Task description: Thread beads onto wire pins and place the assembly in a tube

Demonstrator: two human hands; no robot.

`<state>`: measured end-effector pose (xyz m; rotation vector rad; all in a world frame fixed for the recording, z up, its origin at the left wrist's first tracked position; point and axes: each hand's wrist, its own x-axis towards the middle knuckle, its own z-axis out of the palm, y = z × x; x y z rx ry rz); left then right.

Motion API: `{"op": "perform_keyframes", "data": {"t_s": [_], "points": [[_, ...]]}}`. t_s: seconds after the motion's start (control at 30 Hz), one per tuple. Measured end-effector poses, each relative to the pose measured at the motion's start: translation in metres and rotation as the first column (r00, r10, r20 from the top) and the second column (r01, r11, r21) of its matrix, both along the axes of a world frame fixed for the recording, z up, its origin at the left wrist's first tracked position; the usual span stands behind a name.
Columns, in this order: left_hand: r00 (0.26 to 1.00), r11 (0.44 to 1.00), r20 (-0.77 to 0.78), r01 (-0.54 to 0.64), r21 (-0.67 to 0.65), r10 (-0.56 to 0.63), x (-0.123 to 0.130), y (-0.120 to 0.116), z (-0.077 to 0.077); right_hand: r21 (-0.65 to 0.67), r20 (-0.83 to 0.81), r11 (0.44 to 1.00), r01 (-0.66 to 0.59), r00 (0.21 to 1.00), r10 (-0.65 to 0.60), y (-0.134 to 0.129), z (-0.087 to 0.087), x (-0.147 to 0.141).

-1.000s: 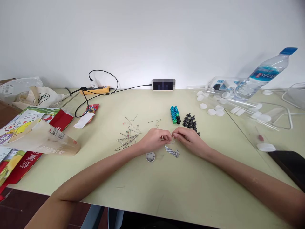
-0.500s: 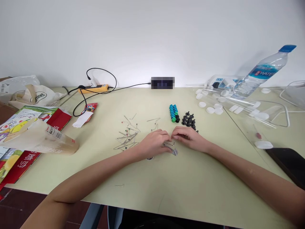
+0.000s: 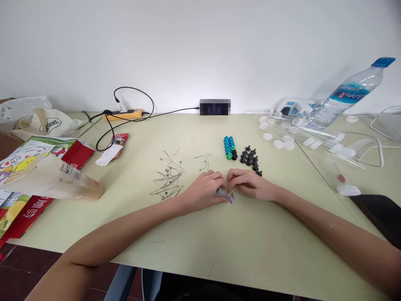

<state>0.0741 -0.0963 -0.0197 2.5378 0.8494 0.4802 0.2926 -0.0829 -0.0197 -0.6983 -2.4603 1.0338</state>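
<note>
My left hand (image 3: 208, 189) is closed on a bundle of bent metal wires (image 3: 226, 195), whose ends stick out side by side to the right. Close beside it, my right hand (image 3: 246, 183) has its fingertips pinched together at the top of the bundle; whether they hold a wire is too small to tell. Loose bent wires with small beads (image 3: 167, 180) lie scattered left of my hands, and a few more (image 3: 205, 161) lie just beyond. Behind my right hand are rows of blue and green pieces (image 3: 228, 146) and a group of black pieces (image 3: 249, 156).
A drink cup (image 3: 75, 179) lies on colourful packaging (image 3: 77, 156) at the left. Behind are a yellow power strip (image 3: 125, 115) with black cables and a dark device (image 3: 214, 108). White caps (image 3: 278, 144), a water bottle (image 3: 351, 98) and a black phone-like object (image 3: 376, 213) are at the right.
The wire that stood apart at the top of the bundle now lies in line with the others. My right hand has shifted slightly, its fingertips still near the bundle. The view has moved slightly.
</note>
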Motion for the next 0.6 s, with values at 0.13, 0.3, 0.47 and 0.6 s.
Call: {"op": "perform_keyframes", "data": {"t_s": [0.13, 0.3, 0.47, 0.6], "points": [[1.0, 1.0, 0.0, 0.006, -0.016, -0.006, 0.0004, -0.0011, 0.0001, 0.008, 0.009, 1.0, 0.004, 1.0, -0.004, 0.0002, 0.0009, -0.0001], [0.999, 0.999, 0.018, 0.032, -0.02, -0.032, 0.0011, -0.0021, -0.0011, 0.007, 0.008, 1.0, 0.001, 1.0, -0.002, 0.0, 0.0011, -0.0011], [0.999, 0.999, 0.008, 0.043, -0.006, -0.043, 0.0011, -0.0011, -0.0025, 0.003, 0.0, 1.0, -0.013, 1.0, 0.013, 0.0005, 0.0017, -0.0018], [0.999, 0.999, 0.004, 0.041, -0.001, -0.041, 0.0012, -0.0008, -0.0041, 0.0, 0.002, 1.0, -0.025, 1.0, 0.025, 0.0013, 0.001, -0.0017]]}}
